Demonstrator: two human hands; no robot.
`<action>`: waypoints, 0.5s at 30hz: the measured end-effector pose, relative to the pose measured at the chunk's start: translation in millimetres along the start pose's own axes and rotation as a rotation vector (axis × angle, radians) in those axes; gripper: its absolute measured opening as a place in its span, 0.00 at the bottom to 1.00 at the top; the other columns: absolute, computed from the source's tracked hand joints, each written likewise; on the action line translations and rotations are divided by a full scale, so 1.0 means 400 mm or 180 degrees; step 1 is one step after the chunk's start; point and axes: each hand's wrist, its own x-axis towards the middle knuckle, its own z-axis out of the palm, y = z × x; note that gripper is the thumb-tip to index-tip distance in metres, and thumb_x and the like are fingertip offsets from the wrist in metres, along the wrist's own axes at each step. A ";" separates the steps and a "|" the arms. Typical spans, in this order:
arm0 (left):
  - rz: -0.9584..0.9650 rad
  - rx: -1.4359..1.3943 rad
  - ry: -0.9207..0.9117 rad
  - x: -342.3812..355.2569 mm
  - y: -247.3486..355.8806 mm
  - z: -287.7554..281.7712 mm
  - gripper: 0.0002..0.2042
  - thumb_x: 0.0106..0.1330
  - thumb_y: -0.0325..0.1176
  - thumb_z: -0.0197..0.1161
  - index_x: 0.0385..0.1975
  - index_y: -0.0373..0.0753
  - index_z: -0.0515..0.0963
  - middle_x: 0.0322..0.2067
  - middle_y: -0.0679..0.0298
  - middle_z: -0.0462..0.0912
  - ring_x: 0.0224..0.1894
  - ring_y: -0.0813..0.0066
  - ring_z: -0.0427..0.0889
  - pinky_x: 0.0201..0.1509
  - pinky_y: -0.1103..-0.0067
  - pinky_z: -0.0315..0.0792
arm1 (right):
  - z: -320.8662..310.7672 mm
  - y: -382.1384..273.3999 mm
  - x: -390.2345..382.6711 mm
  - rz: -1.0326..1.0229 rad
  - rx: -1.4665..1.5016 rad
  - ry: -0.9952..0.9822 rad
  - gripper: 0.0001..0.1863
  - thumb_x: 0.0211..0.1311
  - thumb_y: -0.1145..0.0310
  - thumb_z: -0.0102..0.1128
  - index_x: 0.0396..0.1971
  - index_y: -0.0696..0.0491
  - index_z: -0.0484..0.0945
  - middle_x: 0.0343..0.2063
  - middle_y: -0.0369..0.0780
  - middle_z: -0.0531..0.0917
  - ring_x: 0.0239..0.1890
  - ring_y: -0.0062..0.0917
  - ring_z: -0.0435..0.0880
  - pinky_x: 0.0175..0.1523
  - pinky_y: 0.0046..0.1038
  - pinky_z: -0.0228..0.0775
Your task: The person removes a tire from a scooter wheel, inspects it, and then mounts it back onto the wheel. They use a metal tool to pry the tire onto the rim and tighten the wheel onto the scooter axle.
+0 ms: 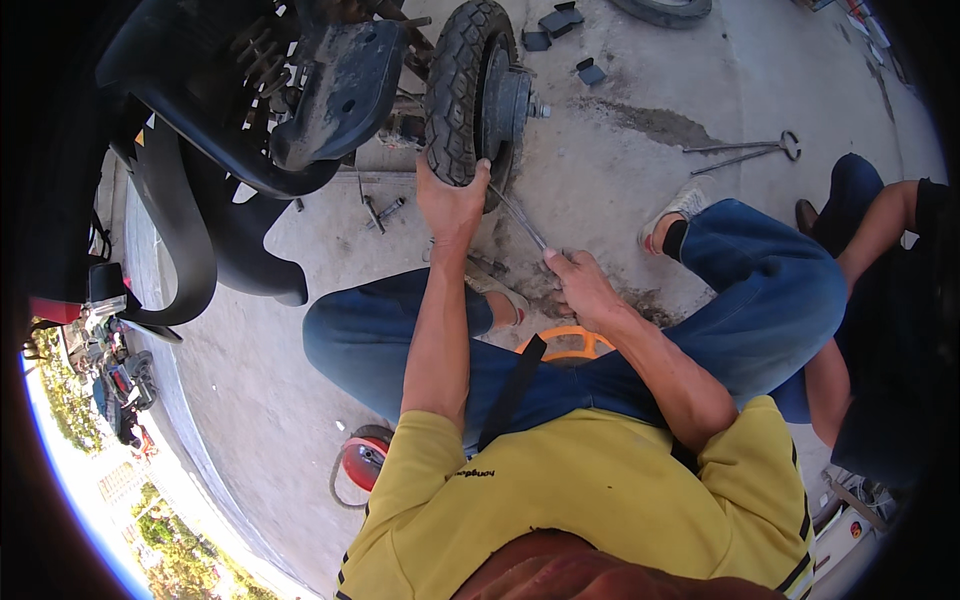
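Note:
A black, knobbly tire (455, 100) stands upright on a wheel with a grey hub (508, 105), whose axle end points right. My left hand (455, 205) grips the lower near edge of the tire, thumb on its right side; the other fingers are partly hidden behind the rubber. In my right hand (585, 288) is a slim metal tire lever (520, 218). It slants up and left, and its far tip meets the tire edge beside my left thumb. The exact contact of the tip is too small to make out.
A scooter's dark body panel (345, 95) stands left of the wheel. Bolt-like metal parts (382, 212) lie on the concrete. A long-handled metal tool (745, 152), dark small pieces (590, 72) and another tire (665, 10) lie farther off. Another person's arm (880, 235) is at right; an orange seat (568, 342) shows below me.

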 end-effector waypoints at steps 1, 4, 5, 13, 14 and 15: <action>0.0154 0.0222 0.0055 0.007 0.008 -0.001 0.36 0.53 0.37 0.81 0.59 0.24 0.72 0.49 0.46 0.86 0.49 0.56 0.86 0.57 0.67 0.77 | -0.002 -0.018 -0.028 0.0150 0.0213 -0.0096 0.19 0.81 0.53 0.53 0.35 0.54 0.70 0.23 0.30 0.62 0.20 0.17 0.60 0.24 0.27 0.52; 0.0099 0.0037 -0.0042 0.023 0.020 -0.008 0.34 0.53 0.37 0.81 0.58 0.27 0.73 0.49 0.46 0.85 0.50 0.55 0.86 0.56 0.67 0.77 | -0.022 0.000 -0.149 0.0531 0.0332 -0.0142 0.20 0.81 0.53 0.53 0.39 0.57 0.74 0.24 0.34 0.67 0.24 0.23 0.67 0.28 0.31 0.60; 0.0173 -0.0039 -0.0009 0.024 0.010 -0.002 0.34 0.53 0.36 0.80 0.58 0.28 0.73 0.49 0.47 0.85 0.50 0.56 0.86 0.56 0.67 0.77 | -0.043 0.007 -0.180 0.0640 0.0280 -0.0114 0.21 0.80 0.53 0.53 0.40 0.59 0.76 0.24 0.36 0.71 0.25 0.26 0.72 0.30 0.33 0.64; 0.0069 -0.0539 -0.0188 0.028 -0.014 0.007 0.37 0.52 0.34 0.79 0.61 0.28 0.69 0.52 0.42 0.79 0.53 0.47 0.81 0.59 0.61 0.74 | -0.121 -0.203 -0.084 -0.2289 -0.4744 0.1466 0.17 0.76 0.59 0.57 0.36 0.59 0.80 0.32 0.51 0.85 0.32 0.50 0.86 0.35 0.47 0.75; 0.0032 -0.0581 -0.0197 0.026 -0.012 0.004 0.37 0.52 0.34 0.79 0.61 0.28 0.69 0.52 0.42 0.79 0.54 0.49 0.81 0.59 0.62 0.74 | -0.113 -0.239 -0.069 -0.2469 -0.5000 0.1403 0.15 0.75 0.61 0.58 0.36 0.59 0.81 0.32 0.51 0.85 0.32 0.48 0.86 0.36 0.45 0.76; 0.0037 -0.0667 -0.0207 0.027 -0.011 0.003 0.37 0.52 0.33 0.79 0.61 0.28 0.69 0.52 0.43 0.79 0.54 0.51 0.81 0.60 0.62 0.74 | -0.105 -0.280 -0.055 -0.2652 -0.5264 0.1336 0.13 0.73 0.63 0.59 0.36 0.59 0.81 0.32 0.50 0.85 0.32 0.46 0.87 0.37 0.44 0.78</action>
